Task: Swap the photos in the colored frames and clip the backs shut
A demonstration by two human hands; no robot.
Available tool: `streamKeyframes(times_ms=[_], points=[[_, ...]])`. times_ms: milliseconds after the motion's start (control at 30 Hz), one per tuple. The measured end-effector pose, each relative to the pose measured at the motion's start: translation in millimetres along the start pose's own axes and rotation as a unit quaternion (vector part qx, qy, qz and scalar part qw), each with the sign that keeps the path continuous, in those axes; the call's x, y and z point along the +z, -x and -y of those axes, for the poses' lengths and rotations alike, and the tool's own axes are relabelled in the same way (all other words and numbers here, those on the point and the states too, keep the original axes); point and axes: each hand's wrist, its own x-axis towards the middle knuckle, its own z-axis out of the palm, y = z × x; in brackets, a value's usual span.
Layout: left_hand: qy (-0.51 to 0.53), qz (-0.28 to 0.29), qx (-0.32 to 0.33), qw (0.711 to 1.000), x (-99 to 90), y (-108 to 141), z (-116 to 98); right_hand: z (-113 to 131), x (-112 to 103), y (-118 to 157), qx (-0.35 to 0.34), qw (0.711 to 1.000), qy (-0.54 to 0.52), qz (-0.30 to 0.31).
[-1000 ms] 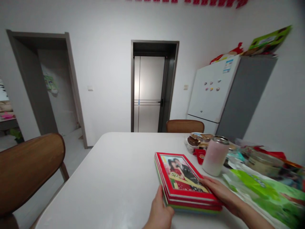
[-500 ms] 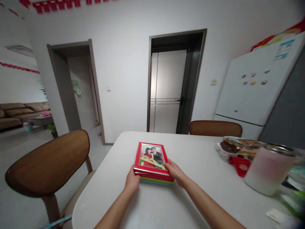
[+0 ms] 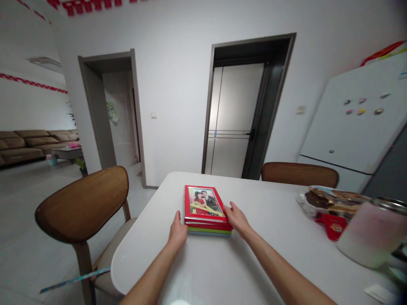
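A stack lies on the white table [image 3: 203, 271]: a red picture frame [image 3: 208, 220] with a photo of a couple is on top, with red, green and bluish layers under it. My left hand [image 3: 178, 232] is at the stack's front left corner, thumb raised off the frame. My right hand [image 3: 238, 220] rests against the right edge, its thumb up and clear of the photo. Both hands look open around the stack; their lower fingers are partly hidden.
At the right of the table are a frosted pink jar [image 3: 370, 235], a red packet [image 3: 333, 226] and packaged food [image 3: 330, 201]. Brown chairs stand at the left [image 3: 85, 203] and the far side [image 3: 299, 173]. A patterned strip [image 3: 74, 280] sticks out by the left chair.
Both thumbs have lifted from the frame and the hands have loosened at the stack's sides. The view has shifted, moving the jar and fridge rightward in the picture.
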Motion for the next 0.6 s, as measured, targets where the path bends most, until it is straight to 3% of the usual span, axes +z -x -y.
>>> streamKeyframes(times_ms=[133, 200, 233, 300, 367, 600], points=[[0.075, -0.008, 0.065, 0.995, 1.0, 17, -47, 40, 1, 46, -0.113, 0.992, -0.054, -0.013], [0.111, 0.028, 0.103, 0.988, 8.3, 33, -76, 65, 5, 75, -0.23, 0.954, -0.191, 0.031], [0.137, 0.059, 0.128, 0.98, 12.7, 42, -89, 76, 6, 87, -0.251, 0.937, -0.236, 0.059], [0.251, 0.166, 0.174, 0.938, 20.5, 57, -108, 92, 7, 103, -0.249, 0.915, -0.301, 0.105], [0.315, 0.218, 0.177, 0.907, 25.1, 67, -117, 97, 7, 110, -0.217, 0.908, -0.335, 0.129], [0.351, 0.219, 0.12, 0.902, 25.7, 67, -108, 87, 8, 108, -0.175, 0.897, -0.385, 0.129]])
